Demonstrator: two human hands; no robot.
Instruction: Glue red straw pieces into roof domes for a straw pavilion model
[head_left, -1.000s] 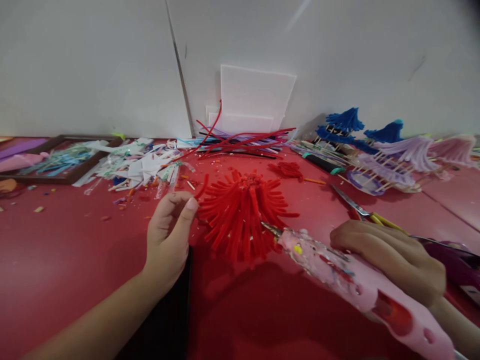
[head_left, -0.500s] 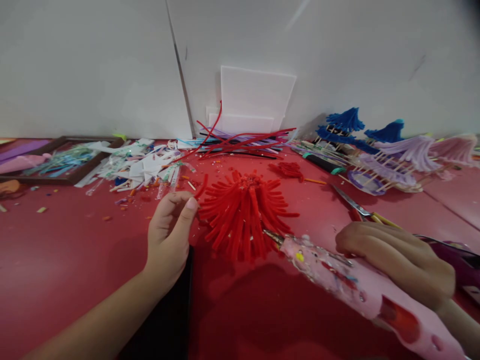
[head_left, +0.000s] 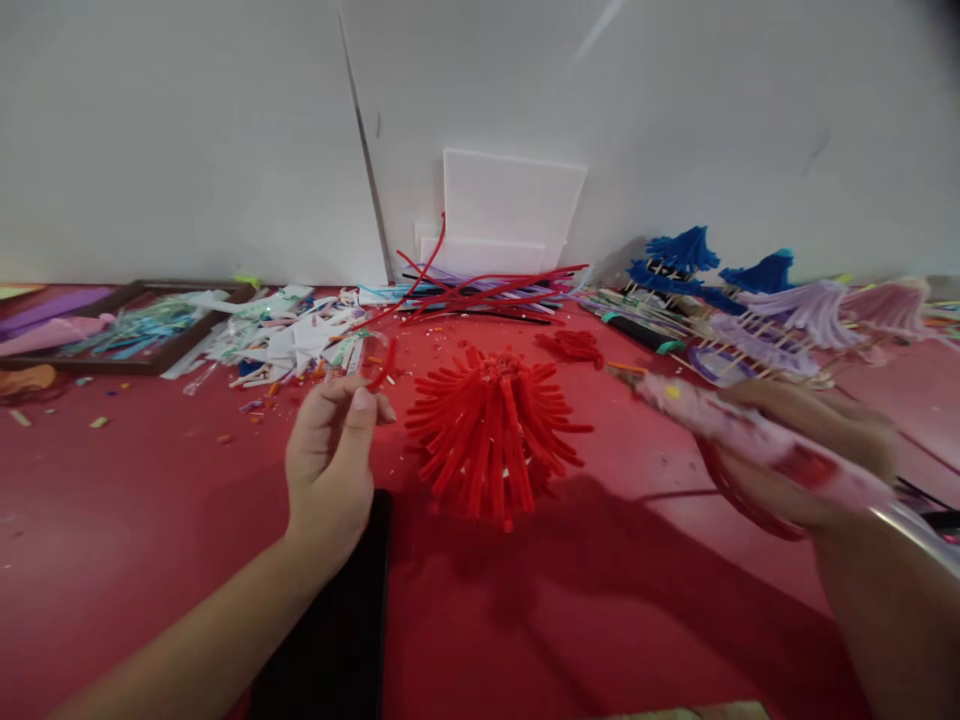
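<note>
My left hand (head_left: pixel 334 460) pinches a short red pipe cleaner (head_left: pixel 388 365) between thumb and fingertips. Beside it on the table stands a red fringed cone of pipe cleaners (head_left: pixel 491 430), touched by neither hand. My right hand (head_left: pixel 817 430), smeared by motion, grips a pink decorated glue gun (head_left: pixel 757 430) above the table, its nozzle pointing left. A red curved loop (head_left: pixel 750 505) shows below the right hand; what it belongs to I cannot make out. The gun hides part of the right fingers.
Red pipe cleaners (head_left: pixel 495 290) lie at the back before white boards (head_left: pixel 514 200). White scraps (head_left: pixel 300 335) and a brown frame (head_left: pixel 127 365) are at left. Blue and lilac fringed pieces (head_left: pixel 806 305) stand at right. A dark flat slab (head_left: pixel 330 620) lies under my left arm.
My right hand has lifted the glue gun up and right, its nozzle away from the red cone. My left hand has shifted slightly left with the pipe cleaner. The scissors no longer show clearly.
</note>
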